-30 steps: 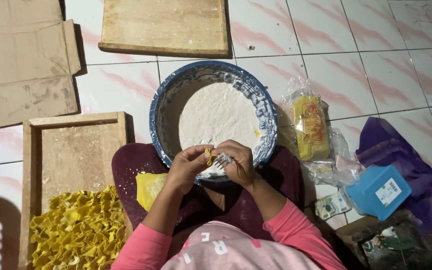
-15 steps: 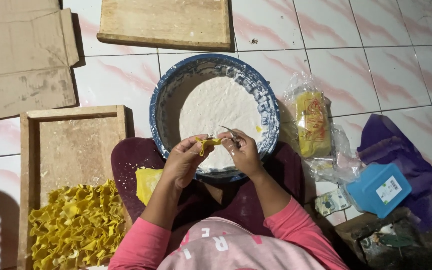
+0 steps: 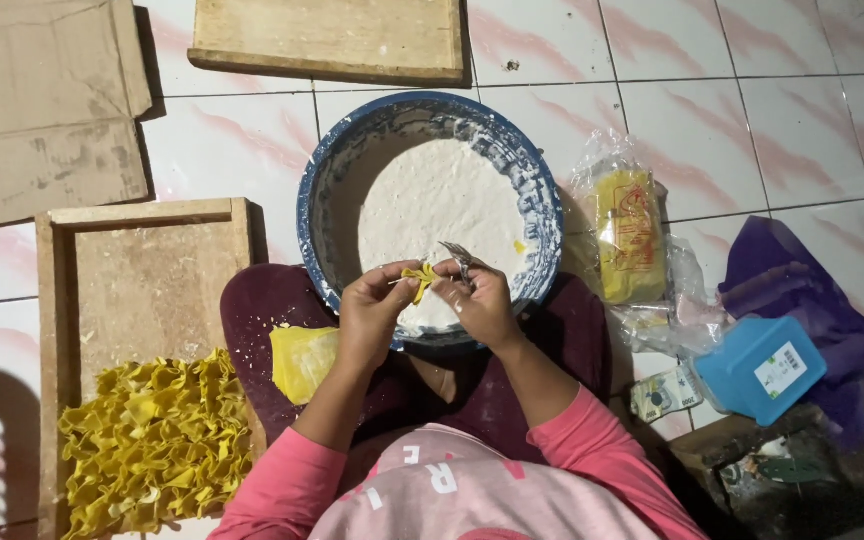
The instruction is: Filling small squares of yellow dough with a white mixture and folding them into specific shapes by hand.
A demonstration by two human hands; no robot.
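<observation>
Yellow wrapper (image 3: 418,280) now pinched more folded between both hands, spoon (image 3: 457,258) raised in right hand (image 3: 482,305), left hand (image 3: 372,310) slightly higher

This looks like a home floor used as a food-making spot: pink-streaked white floor tiles (image 3: 712,90), flattened cardboard (image 3: 47,100), a wooden tray (image 3: 142,290) holding folded yellow dumplings (image 3: 152,445), a blue bowl (image 3: 337,180) of white filling, and a wooden board (image 3: 332,38).
</observation>
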